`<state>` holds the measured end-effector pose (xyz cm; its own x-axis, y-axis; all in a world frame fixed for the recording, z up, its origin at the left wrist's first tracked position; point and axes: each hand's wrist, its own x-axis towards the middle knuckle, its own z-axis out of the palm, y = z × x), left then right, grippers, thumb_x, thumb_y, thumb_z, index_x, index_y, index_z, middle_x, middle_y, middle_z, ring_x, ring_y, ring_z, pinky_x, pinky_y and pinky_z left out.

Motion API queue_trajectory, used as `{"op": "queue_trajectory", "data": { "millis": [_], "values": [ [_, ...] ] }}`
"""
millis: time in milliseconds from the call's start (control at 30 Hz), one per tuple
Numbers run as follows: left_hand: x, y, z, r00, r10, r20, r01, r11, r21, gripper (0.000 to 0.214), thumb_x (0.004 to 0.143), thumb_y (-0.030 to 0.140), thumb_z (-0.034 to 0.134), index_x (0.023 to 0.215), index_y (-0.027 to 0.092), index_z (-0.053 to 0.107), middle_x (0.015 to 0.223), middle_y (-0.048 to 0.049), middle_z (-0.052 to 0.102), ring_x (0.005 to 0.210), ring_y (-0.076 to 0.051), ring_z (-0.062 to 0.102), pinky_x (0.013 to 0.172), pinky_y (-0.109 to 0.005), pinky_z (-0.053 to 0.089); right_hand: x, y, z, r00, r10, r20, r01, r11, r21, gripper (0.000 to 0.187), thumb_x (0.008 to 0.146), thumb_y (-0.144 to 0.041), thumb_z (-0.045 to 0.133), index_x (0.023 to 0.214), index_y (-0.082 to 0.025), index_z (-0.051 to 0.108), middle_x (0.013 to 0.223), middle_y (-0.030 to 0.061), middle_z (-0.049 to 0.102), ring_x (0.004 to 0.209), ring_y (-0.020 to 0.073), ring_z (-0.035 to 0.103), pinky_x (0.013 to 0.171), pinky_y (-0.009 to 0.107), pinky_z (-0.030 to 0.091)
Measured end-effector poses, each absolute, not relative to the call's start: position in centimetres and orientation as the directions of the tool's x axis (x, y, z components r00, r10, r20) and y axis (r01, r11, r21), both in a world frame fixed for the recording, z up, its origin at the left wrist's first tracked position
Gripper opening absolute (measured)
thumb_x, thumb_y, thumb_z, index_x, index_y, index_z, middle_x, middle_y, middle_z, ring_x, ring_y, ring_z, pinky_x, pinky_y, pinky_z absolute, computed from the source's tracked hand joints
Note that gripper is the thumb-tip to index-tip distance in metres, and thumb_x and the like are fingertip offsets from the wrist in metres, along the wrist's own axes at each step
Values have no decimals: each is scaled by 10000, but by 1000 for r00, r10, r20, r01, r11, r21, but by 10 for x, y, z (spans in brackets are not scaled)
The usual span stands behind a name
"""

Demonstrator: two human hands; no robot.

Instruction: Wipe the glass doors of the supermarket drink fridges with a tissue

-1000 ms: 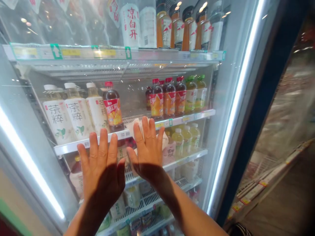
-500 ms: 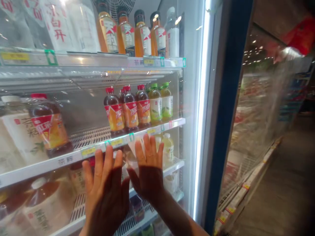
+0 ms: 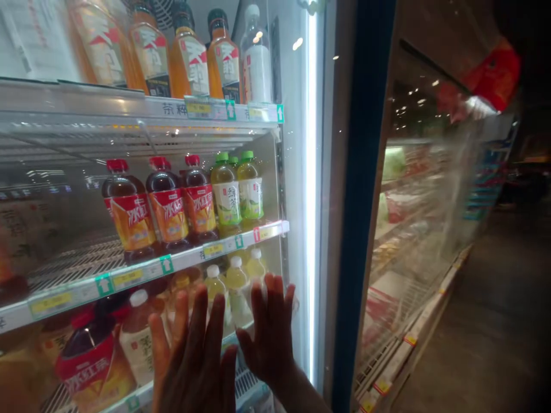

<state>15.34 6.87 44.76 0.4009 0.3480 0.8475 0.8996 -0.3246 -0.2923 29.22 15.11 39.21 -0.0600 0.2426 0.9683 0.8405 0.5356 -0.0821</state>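
Observation:
My left hand and my right hand lie flat against the glass door of a drinks cooler, fingers stretched up and slightly spread. Neither hand holds anything. Behind the glass, red-capped iced tea bottles and green-capped tea bottles stand on the middle shelf. Pale yellow bottles sit on the shelf right behind my fingers. Orange bottles line the top shelf.
The cooler's dark blue frame runs vertically just right of my hands, beside a bright light strip. Further right, an open chilled display with price tags runs along a dim aisle floor.
The glass door has slid to the right under both flat hands, bringing the blue frame closer. My view has swung right and my hands sit lower in the picture.

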Motion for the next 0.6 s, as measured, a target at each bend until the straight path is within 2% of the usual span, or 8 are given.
{"op": "queue_trajectory", "data": {
  "millis": [167, 367, 500, 600],
  "values": [
    [178, 80, 450, 413, 317, 854, 884, -364, -293, 793, 917, 81, 524, 1619, 71, 156, 1722, -146, 81, 1601, -331, 55, 1303, -549, 4, 322, 173, 410, 68, 240, 968, 825, 532, -190, 701, 1058, -434, 251, 1656, -149, 22, 1732, 166, 27, 1597, 381, 44, 1224, 738, 135],
    [186, 86, 450, 393, 347, 852, 896, -353, -270, 759, 947, 110, 500, 1623, 99, 157, 1725, -119, 74, 1601, -323, 61, 1303, -555, -11, 321, 167, 377, 72, 288, 955, 818, 531, -222, 716, 1040, -356, 326, 1651, -115, 41, 1729, 170, 49, 1601, 363, 48, 1247, 704, 123],
    [183, 85, 453, 370, 327, 869, 903, -346, -254, 725, 979, 160, 473, 1627, 127, 150, 1730, -79, 74, 1603, -298, 61, 1309, -528, -8, 334, 183, 416, 107, 247, 963, 816, 531, -227, 705, 1058, -439, 266, 1654, -162, 10, 1739, 129, 5, 1602, 360, 6, 1237, 723, 90],
    [174, 80, 454, 356, 340, 871, 912, -330, -244, 728, 982, 168, 477, 1628, 130, 144, 1731, -72, 62, 1604, -301, 49, 1306, -537, -18, 334, 185, 427, 142, 268, 953, 805, 530, -269, 705, 1059, -464, 236, 1654, -180, -13, 1741, 116, -11, 1602, 360, -16, 1231, 731, 89]
  ]
}}
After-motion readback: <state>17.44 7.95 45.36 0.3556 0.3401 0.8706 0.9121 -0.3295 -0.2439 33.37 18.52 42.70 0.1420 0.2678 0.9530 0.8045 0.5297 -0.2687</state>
